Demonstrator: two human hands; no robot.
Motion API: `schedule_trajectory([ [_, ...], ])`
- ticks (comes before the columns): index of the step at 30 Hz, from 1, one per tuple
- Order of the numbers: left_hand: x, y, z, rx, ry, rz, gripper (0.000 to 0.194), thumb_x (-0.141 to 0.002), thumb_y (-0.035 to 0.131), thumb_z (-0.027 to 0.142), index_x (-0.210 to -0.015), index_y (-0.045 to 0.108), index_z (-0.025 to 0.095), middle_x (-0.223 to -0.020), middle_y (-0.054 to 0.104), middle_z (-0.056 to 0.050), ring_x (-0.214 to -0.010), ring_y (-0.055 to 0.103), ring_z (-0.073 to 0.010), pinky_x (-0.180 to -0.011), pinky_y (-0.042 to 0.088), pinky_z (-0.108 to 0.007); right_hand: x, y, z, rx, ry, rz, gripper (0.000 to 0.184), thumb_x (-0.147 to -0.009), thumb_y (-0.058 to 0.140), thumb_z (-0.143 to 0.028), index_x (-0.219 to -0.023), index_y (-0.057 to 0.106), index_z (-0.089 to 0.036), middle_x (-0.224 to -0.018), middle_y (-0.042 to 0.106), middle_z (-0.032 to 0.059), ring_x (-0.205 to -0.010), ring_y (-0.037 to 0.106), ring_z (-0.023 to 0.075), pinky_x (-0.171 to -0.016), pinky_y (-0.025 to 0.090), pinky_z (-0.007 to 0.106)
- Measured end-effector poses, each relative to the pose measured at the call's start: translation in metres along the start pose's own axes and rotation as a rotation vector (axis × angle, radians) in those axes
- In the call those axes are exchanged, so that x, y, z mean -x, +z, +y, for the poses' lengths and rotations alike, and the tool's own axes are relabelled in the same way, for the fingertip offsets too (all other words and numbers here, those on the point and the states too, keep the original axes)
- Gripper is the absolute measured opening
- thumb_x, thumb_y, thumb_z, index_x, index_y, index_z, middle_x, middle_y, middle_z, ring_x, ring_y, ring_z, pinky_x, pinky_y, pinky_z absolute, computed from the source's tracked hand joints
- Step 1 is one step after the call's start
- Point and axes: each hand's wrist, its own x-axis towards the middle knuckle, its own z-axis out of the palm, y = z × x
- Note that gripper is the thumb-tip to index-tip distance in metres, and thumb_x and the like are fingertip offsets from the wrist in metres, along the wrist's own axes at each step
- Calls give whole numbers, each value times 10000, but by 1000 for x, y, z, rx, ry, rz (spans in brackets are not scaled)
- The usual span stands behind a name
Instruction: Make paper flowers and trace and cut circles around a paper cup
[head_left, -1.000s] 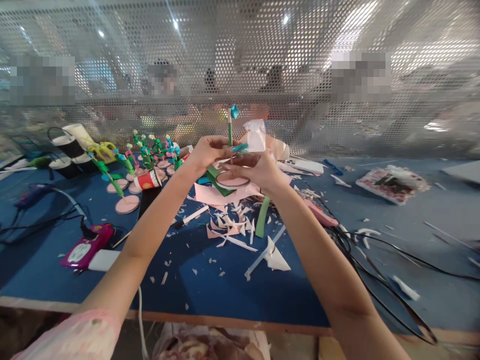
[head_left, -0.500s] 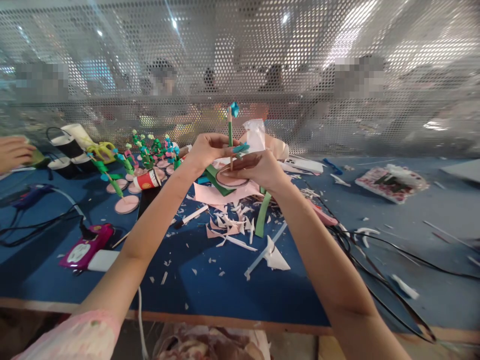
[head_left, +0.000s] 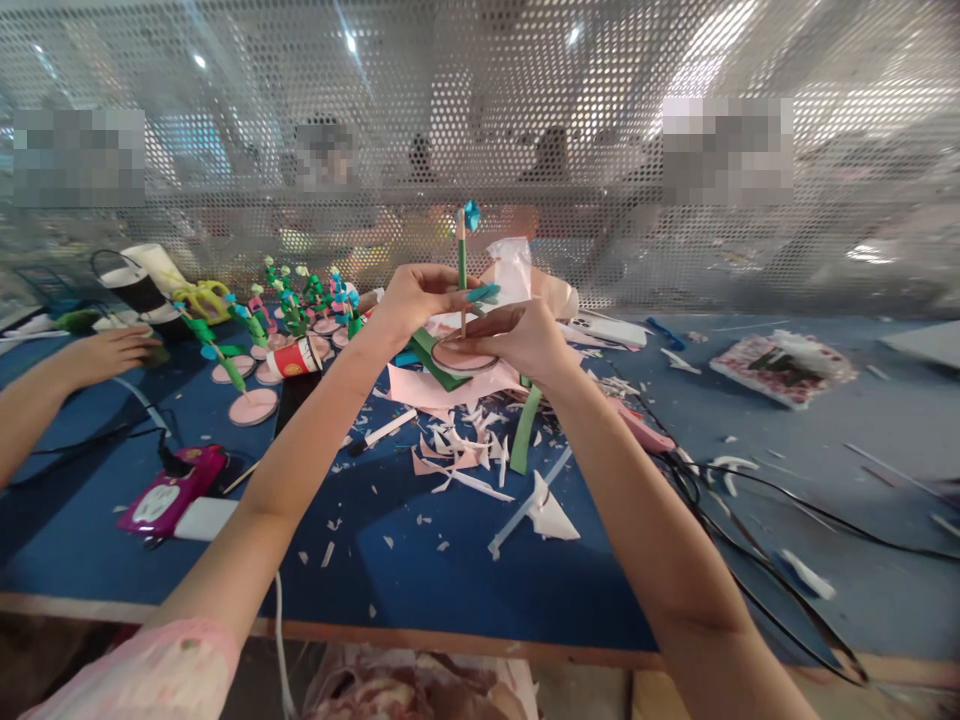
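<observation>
Green-wrapped stick (head_left: 462,262) with a little blue flower (head_left: 471,215) up top is standing upright in the middle of the frame, and my left hand (head_left: 416,300) has it in a narrow pinch, fingertips closed around it next to a teal leaf-like piece (head_left: 482,294). My right hand (head_left: 517,335) has the round pink base (head_left: 461,356) by its edge, right below; my fingers cover where the stick comes down, so I can't tell if they're touching. Bunch of similar flowers on pink discs (head_left: 253,407) sit left of centre, with a red cup (head_left: 294,359) tipped over beside them. Somebody else's hand (head_left: 124,355) is over at the left edge. Paper scraps (head_left: 457,445) everywhere below my hands, lol.
</observation>
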Motion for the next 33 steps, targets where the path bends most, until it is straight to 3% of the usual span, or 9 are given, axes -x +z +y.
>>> schedule_trajectory([
  [7, -3, -9, 0, -50, 10, 44, 270, -578, 835, 266, -783, 738, 117, -745, 730, -48, -759, 694, -173, -766, 539, -305, -5, -4, 5, -133, -55, 8, 471, -484, 833, -476, -838, 749, -177, -938, 747, 76, -938, 688, 250, -848, 566, 383],
  [13, -5, -14, 0, 13, 41, 61, 188, -605, 812, 216, -752, 726, 136, -768, 739, -26, -897, 699, -205, -847, 545, -331, -5, -12, 0, -68, 50, 35, 520, -621, 710, -620, -850, 750, -156, -913, 744, 91, -934, 675, 230, -758, 545, 314],
  [16, -5, -16, 1, 57, 52, 76, 151, -620, 799, 177, -740, 715, 142, -754, 736, -19, -915, 697, -208, -864, 542, -341, -7, -17, 4, -121, 111, 5, 614, -591, 715, -646, -976, 721, -168, -1023, 722, 96, -961, 657, 210, -685, 541, 269],
  [20, -5, -15, 2, 75, 34, 87, 109, -669, 767, 153, -758, 706, 145, -760, 732, -21, -931, 692, -199, -890, 528, -354, -9, -23, 14, -314, 127, -244, 697, -522, 768, -625, -1086, 674, -225, -1217, 642, 70, -941, 654, 183, -696, 565, 277],
  [24, -4, -14, 4, 92, 56, 58, 76, -697, 751, 154, -760, 709, 149, -746, 724, -10, -923, 693, -192, -872, 533, -336, -9, -24, 19, -396, 122, -417, 649, -553, 769, -593, -1090, 660, -245, -1184, 651, 61, -966, 650, 193, -786, 571, 322],
  [28, -4, -16, 5, 69, 98, 39, 98, -698, 760, 170, -785, 717, 158, -751, 721, -8, -928, 693, -194, -857, 543, -330, -8, -22, 17, -371, 34, -403, 610, -577, 797, -499, -1107, 636, -245, -1281, 589, 65, -1068, 607, 201, -838, 554, 326],
  [33, -4, -19, 5, 13, 198, -2, 97, -696, 761, 183, -787, 726, 179, -731, 713, 17, -831, 705, -165, -790, 568, -296, -8, -20, 13, -189, -150, -272, 589, -514, 863, -369, -1024, 601, -230, -1180, 619, 66, -1131, 557, 228, -888, 535, 373],
])
